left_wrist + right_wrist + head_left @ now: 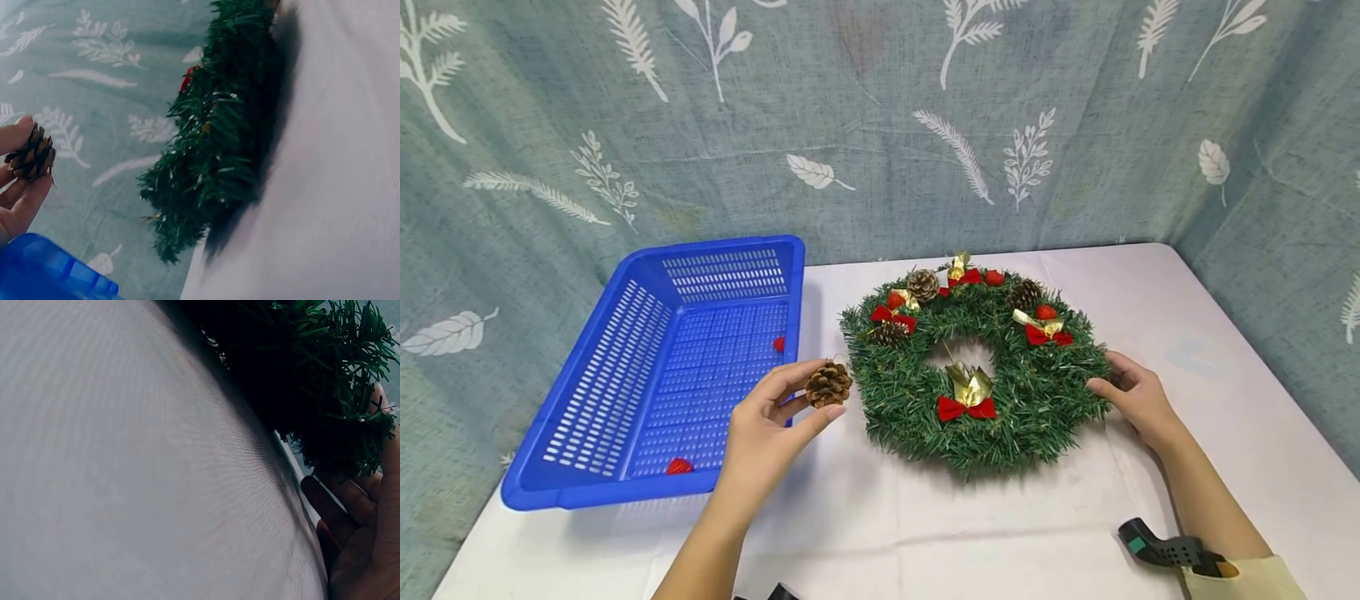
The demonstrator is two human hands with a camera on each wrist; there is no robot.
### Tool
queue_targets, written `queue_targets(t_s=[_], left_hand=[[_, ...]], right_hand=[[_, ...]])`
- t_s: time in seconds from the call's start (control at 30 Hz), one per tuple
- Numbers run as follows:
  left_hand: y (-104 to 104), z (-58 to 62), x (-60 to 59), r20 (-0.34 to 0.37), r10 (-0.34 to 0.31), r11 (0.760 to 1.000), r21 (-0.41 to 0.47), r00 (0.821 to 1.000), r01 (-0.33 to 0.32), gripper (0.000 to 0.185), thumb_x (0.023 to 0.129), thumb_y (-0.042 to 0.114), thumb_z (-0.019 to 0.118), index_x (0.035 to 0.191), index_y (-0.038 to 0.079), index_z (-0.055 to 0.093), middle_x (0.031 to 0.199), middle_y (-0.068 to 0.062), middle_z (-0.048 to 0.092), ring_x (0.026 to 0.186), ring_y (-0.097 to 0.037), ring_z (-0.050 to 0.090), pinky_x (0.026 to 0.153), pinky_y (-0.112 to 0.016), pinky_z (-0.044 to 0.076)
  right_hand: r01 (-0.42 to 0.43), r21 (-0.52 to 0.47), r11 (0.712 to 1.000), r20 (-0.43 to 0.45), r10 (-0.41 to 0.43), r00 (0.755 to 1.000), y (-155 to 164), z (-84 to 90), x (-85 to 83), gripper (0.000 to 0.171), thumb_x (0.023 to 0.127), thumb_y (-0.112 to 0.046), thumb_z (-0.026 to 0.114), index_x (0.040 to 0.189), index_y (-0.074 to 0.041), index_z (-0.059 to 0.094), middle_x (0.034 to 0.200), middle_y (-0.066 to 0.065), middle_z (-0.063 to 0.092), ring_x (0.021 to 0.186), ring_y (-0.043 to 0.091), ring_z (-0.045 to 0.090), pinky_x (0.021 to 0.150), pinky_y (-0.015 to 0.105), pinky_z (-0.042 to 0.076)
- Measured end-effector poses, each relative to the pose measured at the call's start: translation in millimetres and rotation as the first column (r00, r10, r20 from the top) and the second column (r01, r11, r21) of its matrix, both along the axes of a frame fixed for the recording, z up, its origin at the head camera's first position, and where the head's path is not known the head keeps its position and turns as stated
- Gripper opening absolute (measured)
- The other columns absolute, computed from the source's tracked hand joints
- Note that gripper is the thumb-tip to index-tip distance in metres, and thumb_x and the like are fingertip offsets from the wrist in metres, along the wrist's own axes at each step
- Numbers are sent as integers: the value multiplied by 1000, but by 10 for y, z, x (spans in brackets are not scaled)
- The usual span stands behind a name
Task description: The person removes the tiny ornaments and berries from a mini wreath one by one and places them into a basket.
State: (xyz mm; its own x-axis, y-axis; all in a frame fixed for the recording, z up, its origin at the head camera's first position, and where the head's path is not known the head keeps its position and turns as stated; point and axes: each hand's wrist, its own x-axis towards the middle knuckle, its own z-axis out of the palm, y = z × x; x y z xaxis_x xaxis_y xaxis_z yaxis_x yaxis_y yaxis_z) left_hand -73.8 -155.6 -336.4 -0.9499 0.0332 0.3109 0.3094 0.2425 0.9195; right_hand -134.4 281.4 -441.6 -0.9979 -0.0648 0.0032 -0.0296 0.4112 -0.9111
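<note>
Aloft, left fingers (pixel 790 376) pinch a pinecone (pixel 828 385) beside the wreath (pixel 1030 387); right fingers (pixel 1127 365) hold its edge.

We see the wreath (pixel 1022 383) on the table (pixel 880 533), a pine cone (pixel 828 385) in the left hand (pixel 767 425) just left of it, the basket (pixel 707 392) farther left, the right hand (pixel 1138 402) at its right edge, and the curtain (pixel 865 125) behind.

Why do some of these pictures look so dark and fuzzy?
Head view: brightest and sharpest, so the pinecone in the left hand shows its scales; left wrist view: dimmer and softer, with a dark shadow on the white cloth beside the wreath; right wrist view: the wreath's lower part nearly black, faint ripply lines on the cloth.
</note>
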Motion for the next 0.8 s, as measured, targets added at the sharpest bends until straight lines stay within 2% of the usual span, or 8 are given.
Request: queue_targets(t_s=[0.13,0.3,0.4,0.57,0.63,0.73,0.8], left_hand=[[-67,46,34,32,58,998,-22,998,-57,47,75,-2,77,119,1,61,116,-6,60,103,-6,61,88,-23,52],[-171,104,75,37,111,993,-41,993,-110,46,77,-1,76,120,2,61,114,0,60,103,-7,61,87,-21,52],[-261,128,59,32,132,991,-38,991,-131,46,78,-2,75,122,2,60,115,2,61,104,-6,61,87,-19,52],[-410,119,-18,12,116,993,20,993,-116,45,78,-5,73,121,-2,59,115,1,62,106,-8,61,86,-20,52],[-471,106,-48,-4,102,995,18,995,-102,44,79,-5,72,121,-3,59,114,1,63,106,-7,61,85,-20,52],[-559,89,-76,-9,114,993,-30,993,-114,44,80,-3,73,121,-2,59,112,5,64,105,-5,62,85,-18,52],[-611,83,-85,14,136,989,-68,991,-135,44,80,1,73,122,0,60,111,9,64,103,-3,62,84,-17,52]], right_hand=[[-4,-4,1000,4,4,1000,7,-24,-6,68,96,-18,56,145,12,19,145,38,22,130,53,24,80,-1,33],[-5,-27,1000,2,5,1000,33,-26,-4,68,96,-16,56,145,12,18,147,37,19,133,53,20,82,-1,32],[-3,-32,999,-1,3,1000,31,-17,-9,68,96,-15,56,145,12,18,147,37,19,133,53,20,82,-2,32],[-8,-25,1000,-6,8,1000,23,-20,-3,67,96,-15,55,145,13,18,146,38,20,131,53,22,82,-1,33],[-8,-24,1000,-8,8,1000,20,-25,-3,67,96,-16,55,145,13,19,145,39,20,131,53,22,82,-1,33],[-6,-29,1000,-10,6,1000,15,-18,-5,66,96,-15,55,144,13,19,146,38,21,132,52,22,83,-1,33],[-9,-33,999,-12,9,1000,15,-19,-4,66,96,-14,55,144,13,19,146,38,20,131,53,21,83,-1,33]])
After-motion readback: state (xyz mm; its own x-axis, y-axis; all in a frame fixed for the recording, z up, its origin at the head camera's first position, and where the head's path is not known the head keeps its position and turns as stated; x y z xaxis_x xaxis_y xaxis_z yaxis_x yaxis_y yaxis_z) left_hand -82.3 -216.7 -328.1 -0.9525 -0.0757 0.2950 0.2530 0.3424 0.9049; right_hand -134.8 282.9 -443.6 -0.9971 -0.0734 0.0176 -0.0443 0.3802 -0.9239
